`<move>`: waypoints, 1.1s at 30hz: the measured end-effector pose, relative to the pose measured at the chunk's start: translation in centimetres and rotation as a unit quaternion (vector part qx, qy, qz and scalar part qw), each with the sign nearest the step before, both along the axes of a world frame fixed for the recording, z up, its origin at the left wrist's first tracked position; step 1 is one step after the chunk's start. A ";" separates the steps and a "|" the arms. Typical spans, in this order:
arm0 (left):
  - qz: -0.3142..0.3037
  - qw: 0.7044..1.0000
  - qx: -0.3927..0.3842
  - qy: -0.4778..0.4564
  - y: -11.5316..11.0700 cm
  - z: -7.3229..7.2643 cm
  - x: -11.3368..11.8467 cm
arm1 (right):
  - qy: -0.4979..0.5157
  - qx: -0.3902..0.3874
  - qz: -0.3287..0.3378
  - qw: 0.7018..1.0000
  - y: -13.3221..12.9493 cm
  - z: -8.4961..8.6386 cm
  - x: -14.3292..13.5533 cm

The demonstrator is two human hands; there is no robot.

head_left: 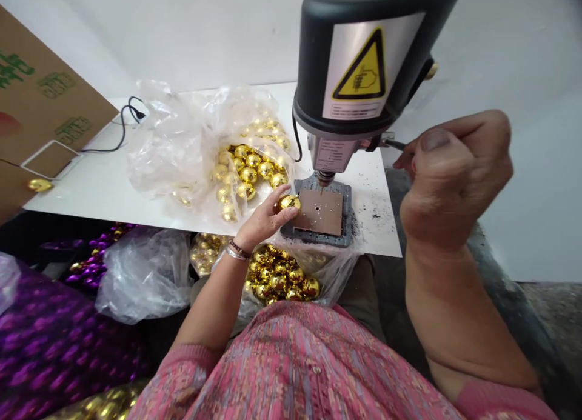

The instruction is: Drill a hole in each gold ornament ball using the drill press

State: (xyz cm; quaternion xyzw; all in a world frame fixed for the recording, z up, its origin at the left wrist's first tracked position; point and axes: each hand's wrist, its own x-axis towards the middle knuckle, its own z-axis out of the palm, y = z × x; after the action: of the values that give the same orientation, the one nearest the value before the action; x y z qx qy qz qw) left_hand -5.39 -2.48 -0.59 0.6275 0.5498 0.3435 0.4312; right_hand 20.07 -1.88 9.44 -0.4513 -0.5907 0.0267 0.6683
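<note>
My left hand (268, 217) is closed around a shiny gold ball (290, 203) at the left edge of the brown board (325, 211). That board has a small hole and lies on the grey base (300, 231) of a drill press (359, 62). Over the board, the thin bit (322, 187) points down, apart from the ball. At the right, my right hand (454, 171) is closed on the drill press lever (393, 143), most of which my fingers hide.
A clear plastic bag (159, 147) with many gold balls covers the white table (91, 193). Another bag of gold balls (277, 277) rests at my lap. Purple balls (50, 341) fill the lower left. A cardboard box (50, 86) stands left. Dark shavings (375, 211) lie beside the base.
</note>
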 end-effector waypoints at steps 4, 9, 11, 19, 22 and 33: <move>0.029 0.998 0.024 0.044 -0.1 -0.7 1.5 | 0.004 0.000 0.024 1.000 -0.1 1.1 -0.2; 0.026 0.995 0.026 0.098 0.3 -0.5 3.1 | 0.031 -0.027 0.043 0.998 -0.5 1.8 -0.6; 0.030 0.994 0.019 0.105 0.7 -0.2 3.6 | 0.040 -0.027 0.046 0.998 -0.5 1.9 -0.7; 0.030 0.986 -0.010 0.161 1.6 1.1 5.1 | 0.040 -0.034 0.081 0.995 -0.5 2.1 -0.7; 0.021 0.983 -0.006 0.181 2.0 1.3 5.7 | 0.031 -0.027 0.077 0.996 -0.4 2.3 -0.6; -0.052 0.974 0.057 0.213 3.9 0.4 5.9 | 0.031 -0.054 0.081 0.995 0.1 3.4 -0.2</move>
State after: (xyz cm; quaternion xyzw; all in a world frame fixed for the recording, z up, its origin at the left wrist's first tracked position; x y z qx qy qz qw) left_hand 0.55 1.37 -0.15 0.7375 0.5752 0.2102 0.2847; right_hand 19.87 -1.78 12.80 -0.4364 -0.6019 0.1271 0.6566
